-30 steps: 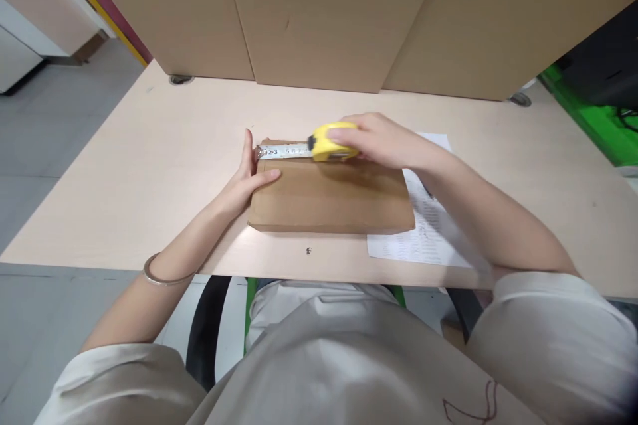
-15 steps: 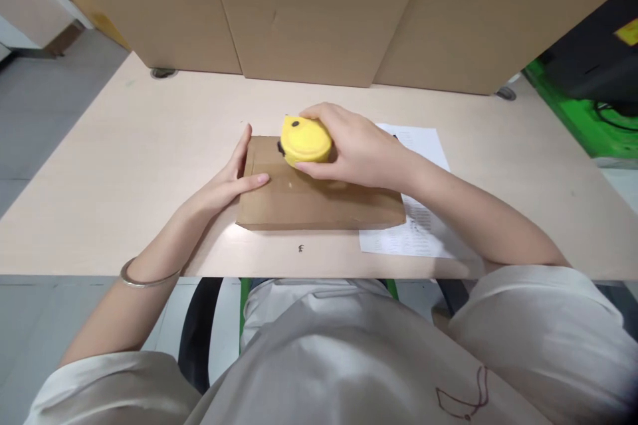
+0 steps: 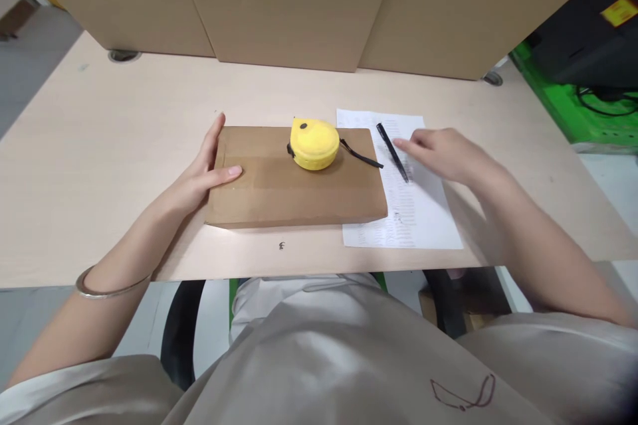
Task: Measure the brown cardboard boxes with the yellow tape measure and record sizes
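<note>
A flat brown cardboard parcel point(image 3: 294, 192) lies on the pale desk point(image 3: 124, 146). A yellow tape measure point(image 3: 314, 143) rests on the parcel's far edge, its tape drawn in and a black wrist strap trailing right. My left hand point(image 3: 204, 169) lies open against the parcel's left edge, thumb on top. My right hand point(image 3: 443, 153) hovers over a printed sheet of paper point(image 3: 413, 212), fingers loosely extended, just right of a black pen point(image 3: 393, 151) that lies on the sheet. It holds nothing.
Large cardboard boxes point(image 3: 279, 6) stand along the back of the desk. A green frame with black cables point(image 3: 583, 106) sits off the desk's right end. The desk's front edge runs just below the parcel.
The tape was retracted and the tape measure set down on the parcel. My right hand let go of it and moved right, over the paper near the pen. The left hand stayed.
</note>
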